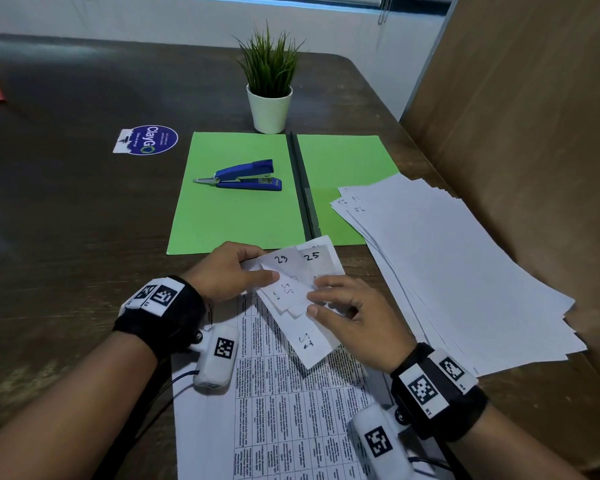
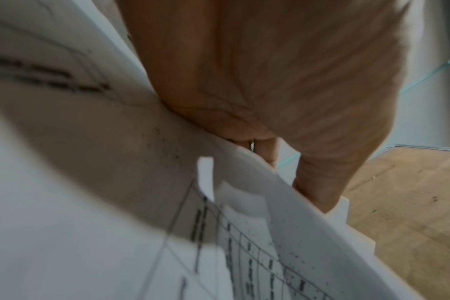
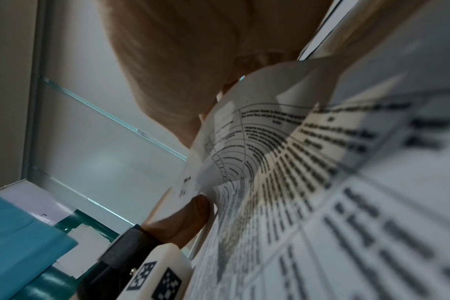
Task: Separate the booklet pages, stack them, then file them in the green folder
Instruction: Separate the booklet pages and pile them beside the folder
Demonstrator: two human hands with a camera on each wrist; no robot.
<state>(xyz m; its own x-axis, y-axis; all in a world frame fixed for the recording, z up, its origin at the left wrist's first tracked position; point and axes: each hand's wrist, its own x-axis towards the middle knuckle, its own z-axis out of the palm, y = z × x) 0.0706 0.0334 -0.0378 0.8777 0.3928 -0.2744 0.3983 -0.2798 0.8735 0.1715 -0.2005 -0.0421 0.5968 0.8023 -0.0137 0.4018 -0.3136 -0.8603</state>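
The booklet point(image 1: 291, 410) of printed table pages lies at the table's near edge, with several numbered top corners point(image 1: 300, 271) curled back. My left hand point(image 1: 238, 271) pinches those corners from the left. My right hand point(image 1: 340, 306) holds the folded-over corners from the right, fingers curled on them. The green folder point(image 1: 229, 209) lies open just beyond. A fanned stack of separated white pages point(image 1: 447, 271) rests to the right, overlapping the folder's right flap. In the wrist views the curled pages point(image 2: 244, 213) point(image 3: 257, 132) fill the frame under each palm.
A blue stapler point(image 1: 246, 176) sits on the folder's left flap. A potted plant point(image 1: 270, 88) stands behind the folder. A round sticker point(image 1: 148, 140) is on the dark table to the left. A brown panel point(image 1: 534, 116) rises at the right.
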